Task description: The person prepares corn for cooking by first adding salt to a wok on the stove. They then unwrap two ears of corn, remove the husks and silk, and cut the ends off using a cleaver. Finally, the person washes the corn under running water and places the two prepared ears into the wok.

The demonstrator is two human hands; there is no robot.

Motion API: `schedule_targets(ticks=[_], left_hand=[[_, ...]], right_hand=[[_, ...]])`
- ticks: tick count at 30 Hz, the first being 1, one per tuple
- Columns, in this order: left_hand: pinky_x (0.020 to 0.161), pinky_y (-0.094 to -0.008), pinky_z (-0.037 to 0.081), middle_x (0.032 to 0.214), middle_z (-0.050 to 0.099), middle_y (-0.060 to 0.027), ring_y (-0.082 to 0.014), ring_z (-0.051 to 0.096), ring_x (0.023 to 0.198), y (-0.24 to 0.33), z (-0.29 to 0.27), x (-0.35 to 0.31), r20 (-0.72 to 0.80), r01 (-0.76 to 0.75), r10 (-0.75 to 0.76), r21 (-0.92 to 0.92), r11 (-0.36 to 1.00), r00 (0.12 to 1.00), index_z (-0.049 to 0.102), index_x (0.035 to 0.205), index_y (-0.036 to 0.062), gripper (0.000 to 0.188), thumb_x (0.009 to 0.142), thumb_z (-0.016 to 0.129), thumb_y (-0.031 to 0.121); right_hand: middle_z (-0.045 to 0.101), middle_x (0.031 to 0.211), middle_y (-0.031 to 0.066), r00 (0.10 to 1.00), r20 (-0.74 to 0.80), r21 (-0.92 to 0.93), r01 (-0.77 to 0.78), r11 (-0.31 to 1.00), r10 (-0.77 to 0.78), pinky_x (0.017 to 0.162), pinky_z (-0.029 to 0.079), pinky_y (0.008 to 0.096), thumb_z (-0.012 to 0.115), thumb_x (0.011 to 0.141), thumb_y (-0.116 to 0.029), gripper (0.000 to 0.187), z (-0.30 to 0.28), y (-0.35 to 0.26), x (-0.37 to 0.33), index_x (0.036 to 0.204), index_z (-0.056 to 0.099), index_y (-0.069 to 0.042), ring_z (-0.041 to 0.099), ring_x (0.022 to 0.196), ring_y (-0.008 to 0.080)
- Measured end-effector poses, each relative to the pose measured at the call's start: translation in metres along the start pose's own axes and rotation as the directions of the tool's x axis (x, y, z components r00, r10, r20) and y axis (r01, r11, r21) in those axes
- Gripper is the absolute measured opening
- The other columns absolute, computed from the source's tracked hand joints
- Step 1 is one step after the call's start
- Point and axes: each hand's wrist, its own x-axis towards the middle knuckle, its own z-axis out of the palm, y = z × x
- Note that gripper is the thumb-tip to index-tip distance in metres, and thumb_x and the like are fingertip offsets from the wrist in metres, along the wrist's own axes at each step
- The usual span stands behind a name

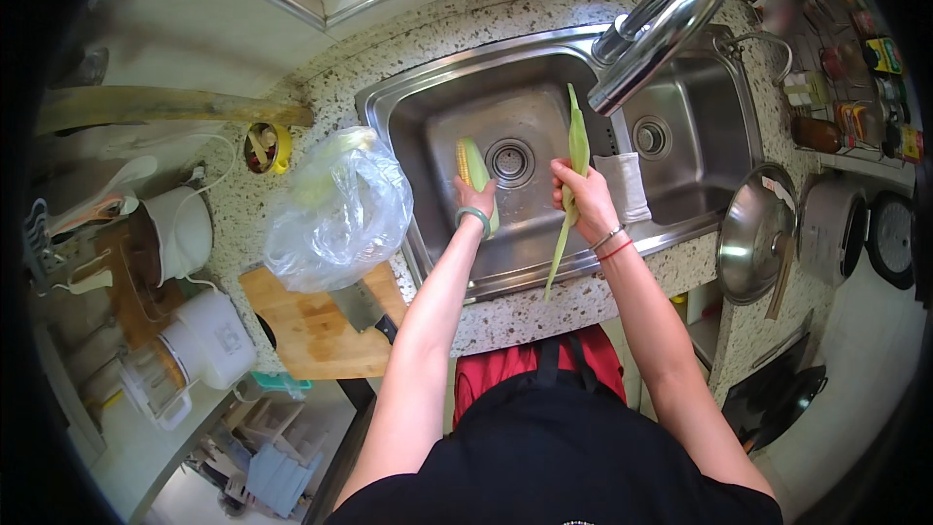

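My left hand (pixel 475 198) is closed round an ear of corn (pixel 471 161) over the large basin of the steel sink (pixel 437 102). Yellow kernels show along the cob's left side, while green husk still covers its right side. Apart from the cob, a long green strip of corn husk (pixel 577 140) is gripped in my right hand (pixel 589 202), near the divider between the two basins. One end of the strip points toward the faucet, and the other hangs by the sink's front edge. My fingers hide part of both the cob and the strip.
A chrome faucet (pixel 666 24) arches over the divider, where a white cloth (pixel 623 187) hangs. Left of the sink, a clear plastic bag (pixel 335 219) partly covers a cleaver (pixel 360 303) on a wooden cutting board (pixel 301 331). A steel lid (pixel 753 238) stands at right.
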Motion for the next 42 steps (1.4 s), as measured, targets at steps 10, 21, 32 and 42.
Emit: schedule_targets(ticks=[10,21,32,42], left_hand=[[0.099,-0.0518,0.04,0.131,0.04,-0.0242,-0.0439,0.044,0.121,0.004,0.007,-0.021,-0.028,0.077,-0.072,0.317,0.945,0.997,0.016,0.146,0.0222,0.101,0.069,0.08,0.014],[0.097,-0.0472,0.042,0.13,0.044,-0.0189,-0.0381,0.048,0.117,-0.005,-0.01,-0.027,0.044,-0.083,0.073,0.29,0.954,0.996,0.028,0.142,0.0121,0.09,0.069,0.08,0.018],[0.067,-0.0332,0.045,0.076,0.056,-0.0096,-0.026,0.057,0.072,0.103,-0.264,-0.164,-0.493,-0.819,0.691,-0.082,0.568,0.528,0.055,0.081,0.0016,0.019,0.092,0.059,0.016],[0.076,-0.0395,0.046,0.089,0.062,-0.0145,-0.033,0.057,0.083,0.029,-0.333,-0.109,-0.353,-0.546,0.695,0.437,0.715,0.626,0.061,0.098,0.0016,0.014,0.092,0.053,0.011]], right_hand=[[0.053,0.073,0.0005,1.0,0.012,-0.035,-0.006,0.999,0.006,0.052,0.044,0.0254,0.066,0.089,-0.016,0.021,-0.006,0.001,-0.001,0.102,0.057,-0.002,0.053,0.058,0.0098],[0.053,0.069,-0.0005,0.997,0.082,-0.139,-0.002,0.99,0.014,0.049,0.043,0.0246,0.068,0.086,-0.018,0.022,0.03,-0.002,-0.009,0.099,0.06,-0.002,0.052,0.055,0.009],[0.05,0.065,-0.0009,0.911,0.381,-0.058,0.196,0.979,-0.159,0.045,0.034,0.0231,0.061,0.092,-0.017,0.016,0.152,-0.041,-0.081,0.1,0.06,-0.003,0.044,0.05,0.0073],[0.062,0.073,0.0024,0.776,0.626,-0.563,0.381,0.733,0.076,0.046,0.044,0.0253,0.049,0.086,-0.007,0.025,0.22,-0.015,-0.081,0.104,0.065,0.0,0.053,0.05,0.0088]])
